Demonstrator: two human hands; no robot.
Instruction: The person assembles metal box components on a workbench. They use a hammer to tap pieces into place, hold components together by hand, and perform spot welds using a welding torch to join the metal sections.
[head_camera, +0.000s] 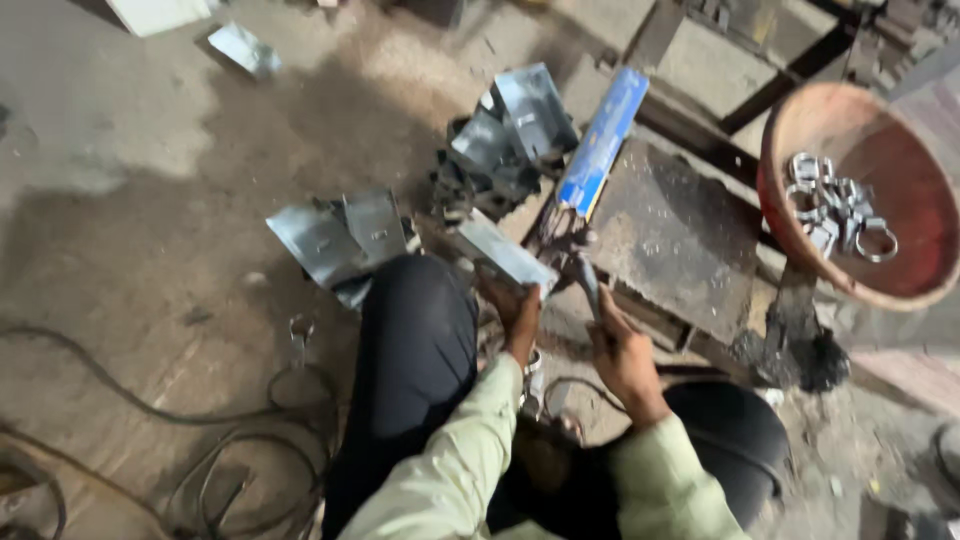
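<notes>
While the folded sheet-metal piece (503, 252) lies low in the middle of the view, just ahead of the dark-trousered knee (418, 330), I read it as a stiff, light, galvanised part with raw cut edges, probably slick on its flat faces. My left hand (517, 308) closes on its near end, fingers curled under and thumb over the flat. A hold on the broad face, clear of the edges, looks safest to me. My right hand (618, 345) is wrapped around the handle of a dark metal tool (578, 262), which meets the far end of the piece. Whether the tool clamps it or only touches, I cannot tell. Beyond the tool a long blue bar (603, 140) slants up and away over a grimy steel plate (675, 235). More folded metal pieces (510, 130) are heaped behind, and another pair (345, 238) lies to the left. At far right a rust-red bowl (900, 190) holds metal rings (835, 205). Cables (190, 440) trail across the floor at lower left.
</notes>
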